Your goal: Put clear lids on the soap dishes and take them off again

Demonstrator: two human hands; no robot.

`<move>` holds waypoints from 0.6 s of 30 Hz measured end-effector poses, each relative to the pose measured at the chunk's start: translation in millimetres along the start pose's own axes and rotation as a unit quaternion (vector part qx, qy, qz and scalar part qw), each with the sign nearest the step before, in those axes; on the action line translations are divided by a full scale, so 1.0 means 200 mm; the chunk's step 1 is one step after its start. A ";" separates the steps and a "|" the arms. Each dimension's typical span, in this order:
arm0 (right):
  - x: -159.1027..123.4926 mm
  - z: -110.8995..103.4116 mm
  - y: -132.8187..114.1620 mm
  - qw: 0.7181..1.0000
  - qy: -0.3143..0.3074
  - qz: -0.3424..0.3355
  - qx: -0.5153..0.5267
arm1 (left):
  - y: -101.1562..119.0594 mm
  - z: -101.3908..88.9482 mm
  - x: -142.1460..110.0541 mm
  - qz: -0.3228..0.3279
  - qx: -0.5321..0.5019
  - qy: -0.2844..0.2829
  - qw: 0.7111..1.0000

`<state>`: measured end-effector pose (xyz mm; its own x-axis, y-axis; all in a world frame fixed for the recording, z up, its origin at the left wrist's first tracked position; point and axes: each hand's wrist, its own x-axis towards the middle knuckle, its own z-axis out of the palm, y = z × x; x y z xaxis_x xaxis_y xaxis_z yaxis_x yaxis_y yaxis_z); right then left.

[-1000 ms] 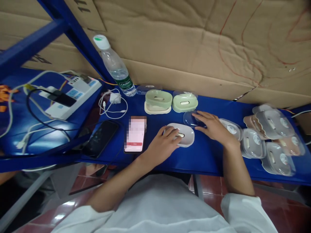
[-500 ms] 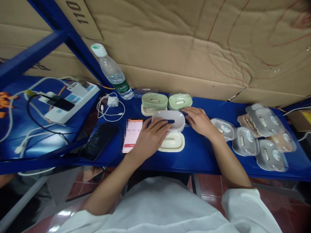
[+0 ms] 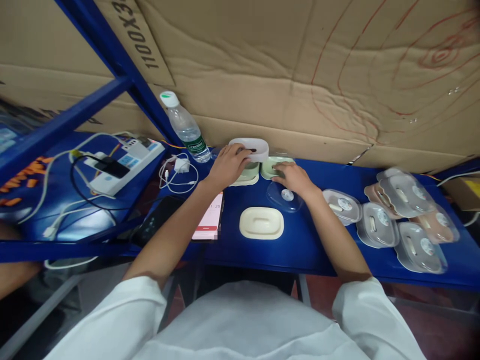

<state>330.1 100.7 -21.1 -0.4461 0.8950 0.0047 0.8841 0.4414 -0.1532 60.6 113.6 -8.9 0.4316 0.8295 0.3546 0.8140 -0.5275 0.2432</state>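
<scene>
The left hand (image 3: 228, 167) gripped the pale tray (image 3: 258, 152) at its left end, fingers bent over the rim, above a green box (image 3: 248, 176) near the back of the bench (image 3: 300, 242); whether the tray rested on that box or hung just over it could not be made out. The right hand (image 3: 296, 177) reached to a second green box (image 3: 269, 169) just beside, its fingertips at the rim, though the hand covered so much that I could not tell whether they pinched it or merely touched. A clear lid (image 3: 282, 201) lay flat below the right hand, and nearer the person a cream base (image 3: 261, 223) sat alone. A lit phone (image 3: 208, 220) lay partly under the left forearm, a water bottle (image 3: 187, 134) stood behind it, and lidded boxes (image 3: 378, 225) clustered toward the right end.
</scene>
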 end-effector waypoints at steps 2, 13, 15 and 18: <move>0.00 0.00 -0.01 1.000 0.008 -0.002 -0.008 | 0.02 0.00 0.00 -0.004 0.006 0.004 1.000; 0.01 0.04 -0.01 0.999 0.026 -0.040 -0.023 | 0.64 0.07 -0.95 0.078 0.006 -0.097 0.992; 0.01 0.04 -0.02 0.999 0.023 -0.039 -0.027 | 0.66 0.11 -1.02 0.079 0.003 -0.101 0.992; 0.01 0.03 -0.05 0.999 0.024 -0.034 -0.032 | 0.64 0.13 -1.01 0.081 0.001 -0.090 0.993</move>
<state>320.6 97.5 -25.9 -0.4990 0.8644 0.0614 0.8600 0.5027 -0.0877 87.8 -118.0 -72.7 0.6188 0.7534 0.2222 0.7291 -0.6562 0.1945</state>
